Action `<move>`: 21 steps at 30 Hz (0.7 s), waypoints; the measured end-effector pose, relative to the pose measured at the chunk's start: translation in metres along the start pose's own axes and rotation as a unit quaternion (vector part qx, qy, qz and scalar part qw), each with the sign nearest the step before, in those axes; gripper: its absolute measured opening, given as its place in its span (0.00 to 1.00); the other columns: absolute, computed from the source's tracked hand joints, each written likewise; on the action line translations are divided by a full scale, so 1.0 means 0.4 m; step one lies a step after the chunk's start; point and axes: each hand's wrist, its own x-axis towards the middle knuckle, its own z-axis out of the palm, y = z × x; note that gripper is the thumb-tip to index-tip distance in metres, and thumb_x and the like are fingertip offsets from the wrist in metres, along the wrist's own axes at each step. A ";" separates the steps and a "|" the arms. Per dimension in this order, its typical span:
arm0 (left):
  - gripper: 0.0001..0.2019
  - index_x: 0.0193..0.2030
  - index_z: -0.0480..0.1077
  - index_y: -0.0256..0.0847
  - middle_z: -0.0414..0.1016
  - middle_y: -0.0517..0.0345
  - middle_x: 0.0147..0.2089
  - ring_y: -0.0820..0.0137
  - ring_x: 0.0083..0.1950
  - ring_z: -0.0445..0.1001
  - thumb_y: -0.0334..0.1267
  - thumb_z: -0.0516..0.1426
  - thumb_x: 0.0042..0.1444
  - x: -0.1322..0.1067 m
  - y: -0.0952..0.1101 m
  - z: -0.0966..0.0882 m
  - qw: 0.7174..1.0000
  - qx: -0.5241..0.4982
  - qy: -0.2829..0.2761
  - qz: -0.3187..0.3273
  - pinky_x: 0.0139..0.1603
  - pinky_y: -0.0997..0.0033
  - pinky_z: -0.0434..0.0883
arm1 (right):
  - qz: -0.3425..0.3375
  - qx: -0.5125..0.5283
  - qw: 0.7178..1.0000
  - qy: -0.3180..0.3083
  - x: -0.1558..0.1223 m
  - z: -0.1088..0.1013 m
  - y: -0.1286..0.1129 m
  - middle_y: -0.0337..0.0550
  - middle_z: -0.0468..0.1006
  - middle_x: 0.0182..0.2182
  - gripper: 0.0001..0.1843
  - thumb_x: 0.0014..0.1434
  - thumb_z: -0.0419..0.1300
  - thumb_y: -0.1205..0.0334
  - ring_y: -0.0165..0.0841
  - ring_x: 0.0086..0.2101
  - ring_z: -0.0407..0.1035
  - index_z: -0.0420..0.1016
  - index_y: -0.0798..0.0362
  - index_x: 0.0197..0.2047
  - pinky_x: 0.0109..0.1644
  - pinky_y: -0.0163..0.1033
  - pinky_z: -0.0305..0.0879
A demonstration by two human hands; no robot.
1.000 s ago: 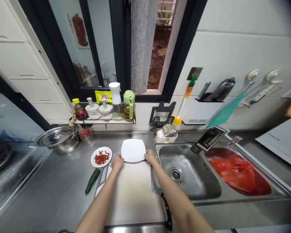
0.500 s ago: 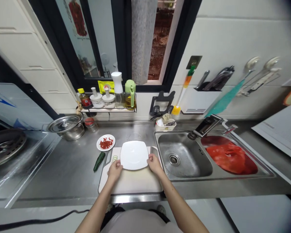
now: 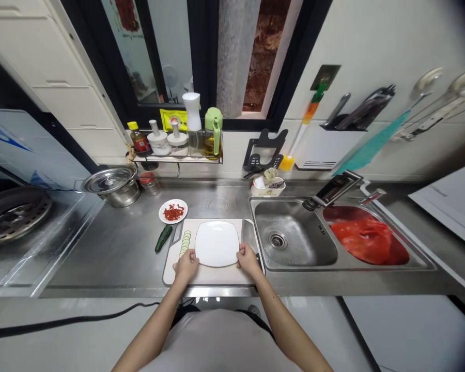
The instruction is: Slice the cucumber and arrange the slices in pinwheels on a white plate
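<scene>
A square white plate [image 3: 217, 243] rests on the pale cutting board [image 3: 209, 276]. My left hand [image 3: 186, 264] grips the plate's near left corner, and my right hand [image 3: 248, 258] grips its near right corner. A row of green cucumber slices [image 3: 185, 243] lies on the board just left of the plate. A knife [image 3: 175, 233] lies along the board's left edge, and a piece of cucumber [image 3: 163, 238] sits on the counter beside it. A small round plate of chopped red chilli [image 3: 173, 211] stands further back.
A double steel sink [image 3: 294, 243] lies to the right, its far basin holding a red bag [image 3: 366, 242]. A lidded steel pot [image 3: 112, 186] stands at back left, a condiment rack [image 3: 178, 144] under the window. A black cable [image 3: 62, 328] runs below the counter edge.
The plate has come back toward me onto the board, held in both hands. The view has pulled away from the counter, and the cucumber slices now show beside the plate.
</scene>
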 end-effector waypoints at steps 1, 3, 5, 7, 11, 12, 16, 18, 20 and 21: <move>0.14 0.47 0.68 0.45 0.78 0.59 0.41 0.63 0.47 0.74 0.35 0.52 0.53 -0.001 -0.003 0.002 1.000 0.001 -0.001 -0.001 0.51 0.60 0.58 | 0.004 0.000 1.000 -0.001 -0.002 0.000 0.001 0.28 0.63 0.21 0.13 0.49 0.55 0.70 0.22 0.15 0.59 0.64 0.53 0.40 0.21 0.28 0.51; 0.14 0.46 0.68 0.46 0.78 0.60 0.41 0.63 0.47 0.74 0.35 0.52 0.53 -0.003 -0.009 0.007 1.000 0.003 -0.003 -0.003 0.51 0.60 0.58 | 0.013 0.005 1.000 -0.002 -0.006 0.002 0.002 0.27 0.63 0.21 0.13 0.50 0.54 0.71 0.21 0.15 0.58 0.64 0.53 0.40 0.21 0.28 0.51; 0.13 0.46 0.68 0.46 0.78 0.60 0.41 0.63 0.47 0.75 0.35 0.52 0.53 -0.004 -0.016 0.012 1.000 0.006 -0.005 -0.003 0.50 0.60 0.59 | 0.018 0.004 1.000 -0.005 -0.008 0.004 0.003 0.27 0.63 0.21 0.13 0.50 0.55 0.71 0.21 0.14 0.58 0.65 0.53 0.40 0.21 0.28 0.51; 0.13 0.46 0.69 0.46 0.78 0.60 0.41 0.63 0.46 0.75 0.35 0.52 0.53 -0.005 -0.021 0.015 1.000 0.009 -0.007 -0.003 0.50 0.61 0.59 | 0.020 -0.002 1.000 -0.009 -0.010 0.006 0.004 0.27 0.63 0.21 0.13 0.50 0.56 0.71 0.20 0.14 0.58 0.65 0.53 0.41 0.21 0.28 0.50; 0.15 0.47 0.68 0.47 0.78 0.59 0.41 0.62 0.48 0.74 0.35 0.52 0.52 -0.009 -0.024 0.016 1.000 0.010 -0.011 -0.002 0.51 0.60 0.59 | 0.023 -0.015 1.000 -0.013 -0.012 0.006 0.006 0.27 0.63 0.23 0.12 0.51 0.54 0.73 0.19 0.13 0.58 0.64 0.53 0.40 0.20 0.28 0.51; 0.15 0.47 0.68 0.46 0.78 0.59 0.41 0.62 0.48 0.74 0.35 0.52 0.52 -0.011 -0.023 0.015 1.000 0.008 -0.012 -0.003 0.51 0.60 0.59 | 0.021 -0.018 1.000 -0.014 -0.013 0.006 0.007 0.27 0.64 0.23 0.12 0.52 0.53 0.74 0.19 0.13 0.58 0.63 0.53 0.40 0.20 0.28 0.51; 0.16 0.48 0.68 0.46 0.78 0.58 0.41 0.62 0.48 0.74 0.33 0.52 0.53 -0.016 -0.016 0.016 1.000 0.006 -0.011 -0.004 0.51 0.60 0.60 | 0.018 -0.040 0.999 -0.020 -0.013 0.008 0.012 0.28 0.65 0.25 0.11 0.53 0.50 0.75 0.20 0.12 0.58 0.62 0.53 0.39 0.19 0.29 0.52; 0.16 0.49 0.69 0.46 0.78 0.58 0.41 0.63 0.48 0.74 0.33 0.51 0.53 -0.018 -0.012 0.018 1.000 0.009 -0.014 -0.005 0.51 0.60 0.60 | 0.018 -0.049 0.999 -0.006 -0.013 0.009 0.013 0.30 0.66 0.27 0.12 0.53 0.49 0.75 0.20 0.13 0.59 0.63 0.53 0.40 0.19 0.29 0.52; 0.16 0.49 0.69 0.46 0.78 0.59 0.41 0.63 0.48 0.75 0.33 0.51 0.53 -0.020 -0.010 0.019 1.000 0.014 -0.014 -0.004 0.51 0.61 0.61 | 0.023 -0.068 0.997 -0.005 -0.012 0.007 0.011 0.31 0.67 0.27 0.12 0.54 0.49 0.75 0.20 0.14 0.59 0.64 0.53 0.41 0.20 0.29 0.52; 0.16 0.49 0.69 0.46 0.78 0.59 0.41 0.63 0.48 0.75 0.33 0.51 0.53 -0.021 -0.010 0.018 1.000 0.018 -0.014 -0.002 0.51 0.62 0.61 | 0.023 -0.080 0.996 -0.011 -0.013 0.004 0.008 0.31 0.68 0.26 0.13 0.54 0.49 0.74 0.21 0.14 0.59 0.65 0.54 0.42 0.21 0.29 0.53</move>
